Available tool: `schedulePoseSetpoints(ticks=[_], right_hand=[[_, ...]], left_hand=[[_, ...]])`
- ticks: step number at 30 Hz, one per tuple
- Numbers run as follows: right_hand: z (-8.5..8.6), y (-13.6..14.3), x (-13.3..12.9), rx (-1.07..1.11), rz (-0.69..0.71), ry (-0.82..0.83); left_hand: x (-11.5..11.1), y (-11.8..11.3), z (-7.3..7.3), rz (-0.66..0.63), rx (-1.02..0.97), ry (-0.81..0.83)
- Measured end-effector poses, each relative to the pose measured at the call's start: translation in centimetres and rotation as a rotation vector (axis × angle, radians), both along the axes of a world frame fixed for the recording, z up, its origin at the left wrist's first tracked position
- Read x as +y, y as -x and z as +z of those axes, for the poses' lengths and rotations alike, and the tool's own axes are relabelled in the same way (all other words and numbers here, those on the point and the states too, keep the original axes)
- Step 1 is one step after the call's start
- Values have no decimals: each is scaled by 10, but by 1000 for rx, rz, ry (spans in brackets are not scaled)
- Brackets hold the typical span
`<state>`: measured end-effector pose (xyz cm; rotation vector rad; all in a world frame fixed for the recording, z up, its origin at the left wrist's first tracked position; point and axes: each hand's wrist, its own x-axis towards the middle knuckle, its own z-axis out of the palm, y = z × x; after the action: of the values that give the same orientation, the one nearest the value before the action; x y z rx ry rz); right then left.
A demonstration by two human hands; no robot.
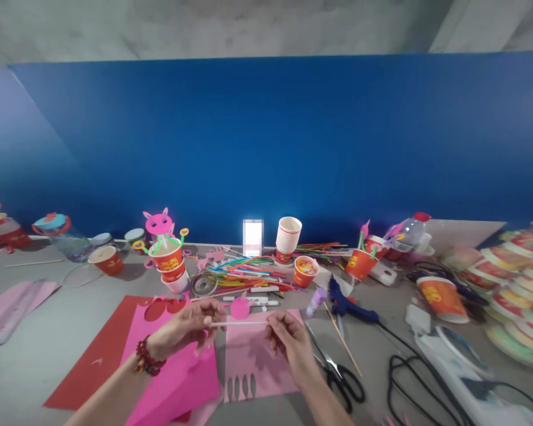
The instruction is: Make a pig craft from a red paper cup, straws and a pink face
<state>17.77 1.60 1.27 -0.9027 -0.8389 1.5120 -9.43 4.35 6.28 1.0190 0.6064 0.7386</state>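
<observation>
"Where does the thin white strip [240, 323] lie from the fingers?"

"Watching from my remote seat, I see it between the 2 hands, with 1 end at each set of fingertips. Its long axis runs left to right, almost level across my view."

"How far open are the fingers?"

"On the left hand [184, 328], I see thumb and forefinger nearly closed on the strip's left end, the other fingers loosely curled and a little apart. On the right hand [293, 346], thumb and forefinger pinch the right end, with the rest folded under. I can't tell how firm either hold is."

"Which hand is nearer to it?"

"Neither, as I judge it: both touch it, at opposite ends. The middle is bare, so any turn of the strip depends on how the 2 pinches line up."

"And what lies around it?"

"I have the pale pink sheet [237, 355] below most of it, with 4 leaf-shaped openings [245, 386] near the edge closest to me. The magenta sheet [190, 378] lies under the left forearm side. A round pink cut-out [240, 307] sits just beyond the strip. The scissors [331, 362] rest beside the right hand, and the blue glue gun [344, 305] lies farther off to the right."
</observation>
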Motion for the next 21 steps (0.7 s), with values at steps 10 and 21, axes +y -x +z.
schedulePoseSetpoints(ticks=[10,21], right_hand=[[-9,4,2,-201,212,-76],[-8,13,-14,-277,440,-94]], left_hand=[[5,-26,-18,540,-108,-98],[-16,-61,-36,398,97,-60]])
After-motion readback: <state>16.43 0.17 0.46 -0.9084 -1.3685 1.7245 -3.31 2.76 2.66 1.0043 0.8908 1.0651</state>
